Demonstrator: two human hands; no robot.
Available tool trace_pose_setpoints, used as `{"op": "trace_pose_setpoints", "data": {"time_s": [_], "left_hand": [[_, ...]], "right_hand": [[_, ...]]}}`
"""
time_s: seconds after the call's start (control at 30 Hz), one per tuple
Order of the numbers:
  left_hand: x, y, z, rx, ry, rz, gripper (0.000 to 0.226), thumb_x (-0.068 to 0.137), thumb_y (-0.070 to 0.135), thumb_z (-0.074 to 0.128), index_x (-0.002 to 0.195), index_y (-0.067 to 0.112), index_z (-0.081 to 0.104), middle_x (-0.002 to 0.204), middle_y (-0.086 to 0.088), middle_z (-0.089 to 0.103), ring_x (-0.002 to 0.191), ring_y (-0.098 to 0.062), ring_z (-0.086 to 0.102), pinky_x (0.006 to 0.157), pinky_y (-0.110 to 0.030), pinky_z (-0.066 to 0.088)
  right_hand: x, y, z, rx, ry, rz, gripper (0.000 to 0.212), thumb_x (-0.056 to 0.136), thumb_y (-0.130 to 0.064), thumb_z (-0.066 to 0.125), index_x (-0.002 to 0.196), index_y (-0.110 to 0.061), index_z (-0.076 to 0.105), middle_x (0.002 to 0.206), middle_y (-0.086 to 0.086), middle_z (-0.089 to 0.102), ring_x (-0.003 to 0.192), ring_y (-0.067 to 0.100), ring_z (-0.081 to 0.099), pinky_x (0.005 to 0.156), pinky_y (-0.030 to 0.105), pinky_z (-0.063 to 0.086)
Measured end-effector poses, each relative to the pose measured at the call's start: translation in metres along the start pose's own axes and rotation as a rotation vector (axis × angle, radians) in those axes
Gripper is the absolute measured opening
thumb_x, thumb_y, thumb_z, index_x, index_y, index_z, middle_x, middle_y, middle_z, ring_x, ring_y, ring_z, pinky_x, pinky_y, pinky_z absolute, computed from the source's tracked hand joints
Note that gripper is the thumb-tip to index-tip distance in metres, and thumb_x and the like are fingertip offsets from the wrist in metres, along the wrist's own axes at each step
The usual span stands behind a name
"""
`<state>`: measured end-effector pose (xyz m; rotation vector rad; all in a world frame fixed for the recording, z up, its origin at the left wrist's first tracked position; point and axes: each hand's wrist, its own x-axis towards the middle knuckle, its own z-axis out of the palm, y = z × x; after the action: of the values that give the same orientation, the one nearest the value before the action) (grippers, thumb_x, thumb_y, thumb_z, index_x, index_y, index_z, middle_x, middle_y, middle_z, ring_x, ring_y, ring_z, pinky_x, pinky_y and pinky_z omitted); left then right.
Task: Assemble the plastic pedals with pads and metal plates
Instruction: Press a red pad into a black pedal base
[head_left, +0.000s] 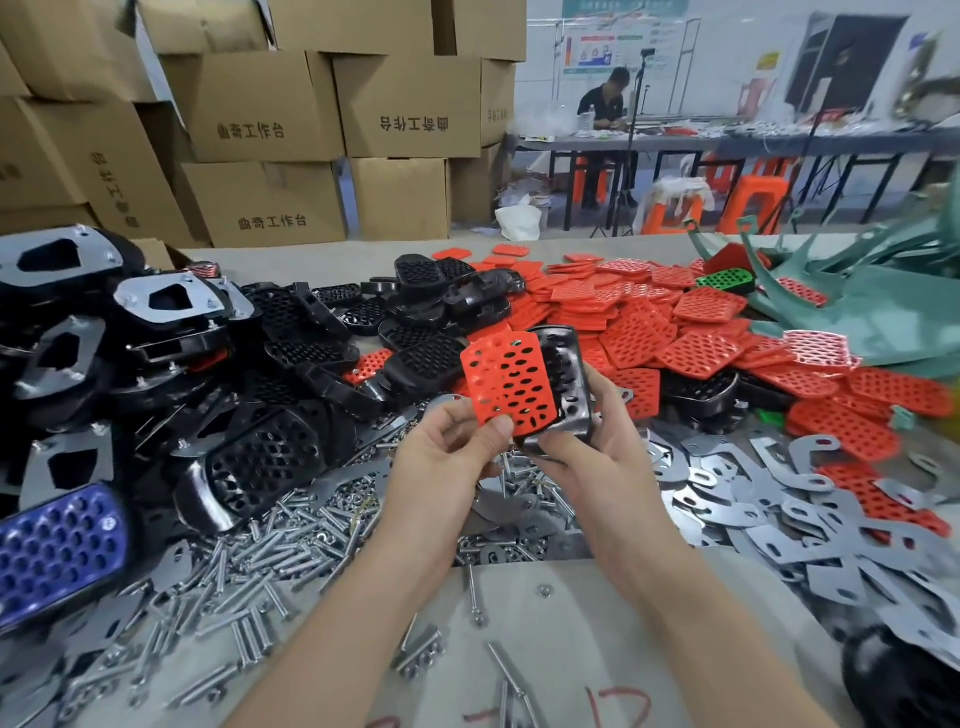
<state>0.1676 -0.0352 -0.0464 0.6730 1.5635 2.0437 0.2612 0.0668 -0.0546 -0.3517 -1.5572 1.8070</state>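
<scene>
My left hand (447, 457) pinches the lower edge of a red perforated pad (506, 382) held up above the table. Just behind the pad sits a black plastic pedal (569, 374), gripped from below and the right by my right hand (597, 447). The pad leans against the pedal's open face, overlapping most of it. Loose red pads (727, 332) are heaped at the back right, black pedals (332, 332) at the back left, and grey metal plates (769, 519) lie spread on the right. Screws (291, 545) are strewn under my forearms.
Finished pedals with metal plates (166, 301) stack up at the far left, with a blue pedal (57, 551) in front of them. Cardboard boxes (270, 130) stand behind the table. A seated person (605, 104) works at a far table. Green plastic parts (857, 280) lie back right.
</scene>
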Motion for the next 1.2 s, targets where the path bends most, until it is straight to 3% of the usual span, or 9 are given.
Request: {"op": "trace_pose_setpoints", "data": {"time_s": [0.13, 0.27, 0.4, 0.57, 0.7, 0.83, 0.97, 1.07, 1.2], "left_hand": [[-0.0010, -0.0004, 0.0013, 0.070, 0.012, 0.054, 0.011, 0.093, 0.013, 0.069, 0.103, 0.018, 0.071, 0.094, 0.007, 0.077, 0.074, 0.001, 0.065, 0.060, -0.014, 0.049], [-0.0025, 0.0008, 0.0009, 0.085, -0.005, 0.037, 0.009, 0.094, 0.017, 0.068, 0.101, 0.021, 0.072, 0.092, 0.010, 0.077, 0.071, 0.002, 0.064, 0.068, -0.024, 0.051], [-0.0047, 0.0036, 0.0040, 0.093, -0.010, 0.080, 0.008, 0.094, 0.013, 0.068, 0.100, 0.016, 0.070, 0.088, 0.007, 0.077, 0.075, 0.002, 0.068, 0.059, -0.014, 0.050], [-0.0060, 0.0051, 0.0073, 0.205, 0.008, 0.098, 0.006, 0.094, 0.017, 0.068, 0.099, 0.013, 0.068, 0.089, 0.000, 0.074, 0.078, -0.010, 0.068, 0.077, -0.041, 0.056], [-0.0083, 0.0061, 0.0088, 0.176, 0.044, 0.072, 0.015, 0.093, 0.022, 0.070, 0.099, 0.015, 0.058, 0.104, -0.010, 0.062, 0.072, -0.020, 0.066, 0.051, -0.030, 0.056], [-0.0069, 0.0041, 0.0073, 0.221, 0.037, 0.078, 0.032, 0.091, 0.025, 0.072, 0.117, 0.028, 0.053, 0.112, -0.002, 0.061, 0.096, -0.017, 0.067, 0.076, -0.049, 0.060], [-0.0064, 0.0057, 0.0050, 0.144, -0.008, 0.015, 0.036, 0.092, 0.027, 0.072, 0.123, 0.033, 0.054, 0.117, 0.002, 0.064, 0.078, -0.010, 0.071, 0.052, -0.027, 0.056], [-0.0069, 0.0054, 0.0031, 0.160, -0.009, 0.051, 0.029, 0.092, 0.027, 0.071, 0.115, 0.040, 0.058, 0.114, 0.006, 0.064, 0.076, -0.005, 0.071, 0.050, -0.021, 0.054], [-0.0065, 0.0050, 0.0030, 0.214, -0.028, 0.019, 0.022, 0.092, 0.037, 0.070, 0.110, 0.043, 0.060, 0.106, 0.012, 0.068, 0.084, -0.016, 0.072, 0.051, -0.021, 0.051]], "right_hand": [[-0.0012, 0.0004, 0.0017, -0.045, -0.013, -0.038, 0.062, 0.077, -0.014, 0.067, 0.121, -0.056, 0.061, 0.114, -0.003, 0.075, 0.116, 0.021, 0.069, 0.103, 0.040, 0.052], [-0.0007, 0.0017, -0.0013, -0.032, -0.023, -0.037, 0.062, 0.078, -0.015, 0.067, 0.127, -0.052, 0.060, 0.119, 0.000, 0.074, 0.118, 0.023, 0.068, 0.098, 0.036, 0.055], [-0.0026, 0.0030, -0.0005, -0.051, -0.031, -0.029, 0.061, 0.083, -0.009, 0.061, 0.129, -0.050, 0.059, 0.122, 0.000, 0.073, 0.121, 0.021, 0.066, 0.106, 0.043, 0.051], [-0.0034, 0.0039, 0.0012, -0.060, -0.064, -0.008, 0.054, 0.089, -0.016, 0.060, 0.138, -0.038, 0.054, 0.129, -0.001, 0.071, 0.125, 0.018, 0.065, 0.112, 0.049, 0.046], [-0.0029, 0.0048, 0.0017, -0.068, -0.040, -0.015, 0.050, 0.095, -0.014, 0.059, 0.140, -0.034, 0.053, 0.130, -0.001, 0.070, 0.124, 0.020, 0.065, 0.112, 0.052, 0.046], [-0.0031, 0.0044, 0.0023, -0.075, -0.038, 0.004, 0.046, 0.104, -0.004, 0.054, 0.139, -0.034, 0.054, 0.125, -0.002, 0.072, 0.121, 0.020, 0.067, 0.110, 0.052, 0.048], [-0.0018, 0.0045, -0.0001, -0.076, -0.049, 0.020, 0.045, 0.104, -0.004, 0.054, 0.140, -0.031, 0.054, 0.124, -0.001, 0.073, 0.118, 0.019, 0.069, 0.096, 0.037, 0.057], [-0.0016, 0.0048, -0.0017, -0.061, -0.056, 0.038, 0.045, 0.104, -0.004, 0.054, 0.140, -0.030, 0.054, 0.122, -0.001, 0.074, 0.114, 0.015, 0.070, 0.082, 0.023, 0.057], [-0.0006, 0.0043, -0.0013, 0.023, -0.026, 0.105, 0.045, 0.105, -0.006, 0.053, 0.142, -0.031, 0.054, 0.125, 0.003, 0.073, 0.120, 0.027, 0.068, 0.104, 0.051, 0.053]]}}
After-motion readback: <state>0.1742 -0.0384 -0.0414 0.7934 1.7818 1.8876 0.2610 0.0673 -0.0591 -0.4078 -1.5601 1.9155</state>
